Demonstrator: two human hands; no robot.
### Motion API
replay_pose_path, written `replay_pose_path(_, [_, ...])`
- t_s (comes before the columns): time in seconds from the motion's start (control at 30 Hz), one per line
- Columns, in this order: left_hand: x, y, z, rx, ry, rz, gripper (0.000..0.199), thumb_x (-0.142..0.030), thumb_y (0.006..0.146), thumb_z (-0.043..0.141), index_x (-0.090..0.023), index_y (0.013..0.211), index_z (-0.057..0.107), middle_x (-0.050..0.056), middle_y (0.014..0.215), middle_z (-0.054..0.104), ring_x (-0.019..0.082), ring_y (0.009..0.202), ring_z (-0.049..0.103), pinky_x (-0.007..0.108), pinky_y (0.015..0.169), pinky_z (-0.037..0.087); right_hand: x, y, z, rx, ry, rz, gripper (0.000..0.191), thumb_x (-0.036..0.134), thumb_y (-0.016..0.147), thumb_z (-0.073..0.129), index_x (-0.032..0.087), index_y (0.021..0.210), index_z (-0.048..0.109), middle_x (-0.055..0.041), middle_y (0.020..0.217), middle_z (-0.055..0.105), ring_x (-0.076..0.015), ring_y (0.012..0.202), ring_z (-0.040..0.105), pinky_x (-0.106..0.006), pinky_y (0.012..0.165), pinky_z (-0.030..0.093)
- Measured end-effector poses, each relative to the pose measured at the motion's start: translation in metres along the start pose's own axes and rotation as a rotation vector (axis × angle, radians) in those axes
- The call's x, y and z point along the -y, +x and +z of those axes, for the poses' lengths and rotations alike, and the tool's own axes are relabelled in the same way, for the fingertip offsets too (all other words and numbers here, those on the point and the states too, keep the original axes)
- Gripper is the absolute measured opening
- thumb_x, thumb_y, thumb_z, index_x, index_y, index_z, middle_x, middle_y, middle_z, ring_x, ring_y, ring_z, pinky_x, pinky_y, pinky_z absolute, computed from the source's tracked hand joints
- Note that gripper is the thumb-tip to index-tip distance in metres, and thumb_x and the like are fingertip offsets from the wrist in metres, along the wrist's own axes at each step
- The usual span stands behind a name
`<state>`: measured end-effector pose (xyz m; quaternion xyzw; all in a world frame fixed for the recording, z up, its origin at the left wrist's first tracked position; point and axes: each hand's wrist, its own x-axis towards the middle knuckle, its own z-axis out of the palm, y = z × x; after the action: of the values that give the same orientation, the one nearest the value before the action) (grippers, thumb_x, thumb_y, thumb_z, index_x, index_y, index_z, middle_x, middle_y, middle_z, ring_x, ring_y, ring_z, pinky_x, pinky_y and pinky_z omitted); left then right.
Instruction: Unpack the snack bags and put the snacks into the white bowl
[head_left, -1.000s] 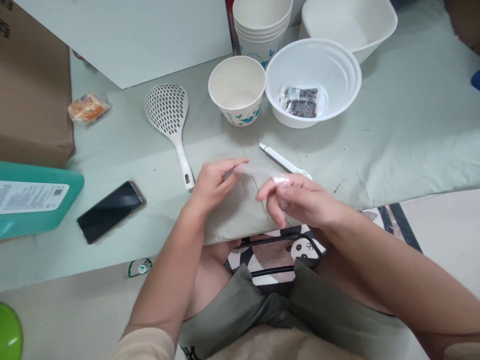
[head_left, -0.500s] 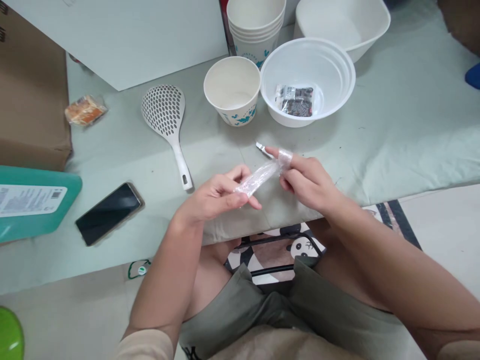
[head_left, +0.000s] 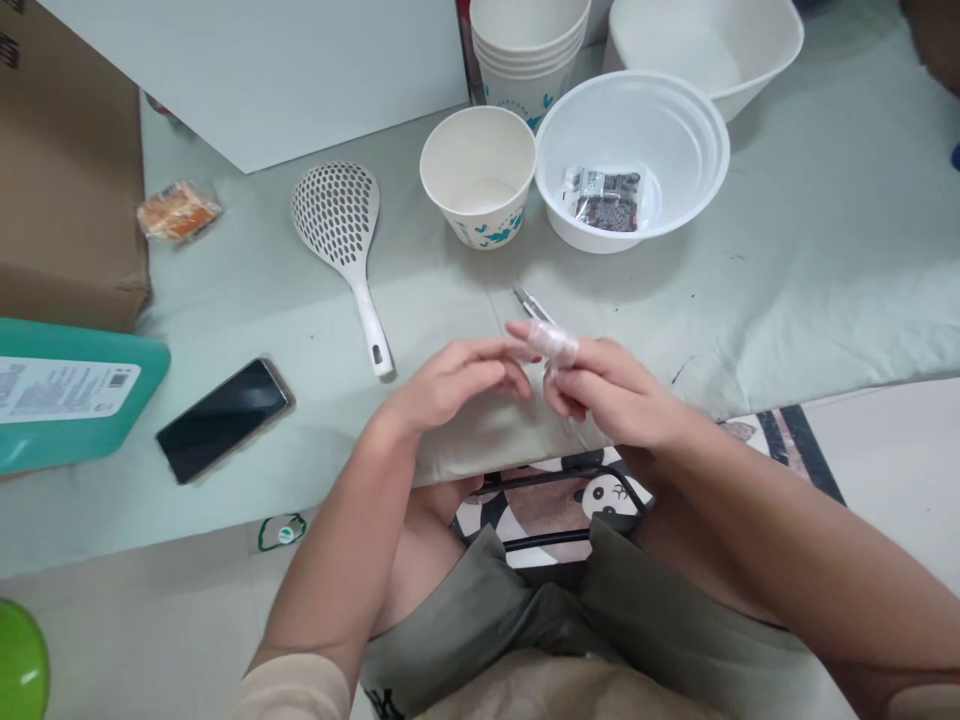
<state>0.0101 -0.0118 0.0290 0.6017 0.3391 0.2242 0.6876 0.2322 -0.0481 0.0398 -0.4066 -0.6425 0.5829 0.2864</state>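
Observation:
A strip of clear plastic film [head_left: 553, 343] is wound in a band round the index finger of my right hand [head_left: 615, 385]. That finger points left, while the thumb and other fingers are curled in below the band. My left hand [head_left: 465, 378] faces it with bent, parted fingers. Its fingertips reach the edge of the wound film, and nothing shows inside its grasp. Just behind the right fingers, a slim cutter knife [head_left: 531, 302] lies on the cloth, its near end hidden by the hand.
On the cloth-covered table [head_left: 247, 310] are a perforated skimmer [head_left: 337, 215], a phone [head_left: 223, 420], a wrapped snack [head_left: 180, 212] and a green bottle [head_left: 142, 400]. Behind my hands stand a paper cup [head_left: 480, 165], stacked cups [head_left: 529, 50], a white bowl [head_left: 675, 150] holding black packets [head_left: 604, 200], and a white tub [head_left: 780, 50].
The film stretched between both hands is now wound round the right index finger. My left hand has loosened its pinch and its fingers have moved up beside that finger. The view has shifted slightly.

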Motion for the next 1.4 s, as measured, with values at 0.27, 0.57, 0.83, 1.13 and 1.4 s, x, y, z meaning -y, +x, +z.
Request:
replay_pose_path(0.27, [-0.01, -0.002, 0.014, -0.039, -0.041, -0.048, 0.019, -0.04, 0.089, 0.072, -0.023, 0.081, 0.077, -0.002, 0.054, 0.061, 0.012, 0.044, 0.054, 0.026, 0.046, 0.047, -0.003, 0.002, -0.005, -0.227, -0.119, 0.088, 0.067, 0.016, 0.084, 0.042, 0.018, 0.147, 0.063, 0.0082, 0.053, 0.054, -0.0142, 0.053, 0.05, -0.031, 0.067, 0.045])
replay_pose_path(0.57, [0.0, 0.003, 0.013, -0.181, 0.022, 0.203, 0.032, -0.047, 0.086, 0.08, -0.027, 0.11, 0.075, 0.007, 0.121, 0.078, 0.025, 0.116, 0.075, 0.035, 0.096, 0.062, 0.007, -0.002, 0.001, 0.173, 0.5, 0.2, 0.06, 0.03, 0.08, 0.047, 0.014, 0.135, 0.065, 0.0088, 0.05, 0.055, -0.0113, 0.043, 0.044, -0.027, 0.048, 0.037])
replay_pose_path(0.83, [-0.002, 0.003, 0.024, -0.202, -0.066, 0.221, 0.028, -0.035, 0.1, 0.068, -0.025, 0.124, 0.062, -0.002, 0.076, 0.078, 0.012, 0.064, 0.075, 0.022, 0.066, 0.062, 0.004, 0.005, 0.004, -0.169, 0.16, 0.215, 0.024, 0.022, 0.077, 0.046, 0.02, 0.09, 0.066, 0.0063, 0.053, 0.057, -0.0106, 0.05, 0.049, -0.026, 0.053, 0.039])
replay_pose_path(1.13, [0.006, 0.01, 0.022, -0.16, 0.457, 0.381, 0.035, -0.023, 0.098, 0.063, -0.023, 0.132, 0.07, 0.012, 0.148, 0.068, 0.017, 0.102, 0.075, 0.022, 0.067, 0.056, 0.0, 0.008, 0.002, 0.002, 0.19, 0.237, 0.025, 0.023, 0.075, 0.045, 0.022, 0.051, 0.053, 0.0002, 0.049, 0.054, -0.0114, 0.048, 0.049, -0.028, 0.052, 0.039])
replay_pose_path(1.4, [0.018, 0.014, 0.014, -0.21, 0.434, 0.386, 0.037, -0.038, 0.101, 0.063, -0.019, 0.131, 0.075, 0.01, 0.115, 0.081, 0.015, 0.086, 0.075, 0.024, 0.079, 0.058, -0.007, 0.012, 0.003, -0.003, 0.46, 0.273, 0.032, 0.046, 0.087, 0.049, 0.019, 0.073, 0.06, -0.0006, 0.054, 0.059, -0.0104, 0.045, 0.041, -0.028, 0.048, 0.032])
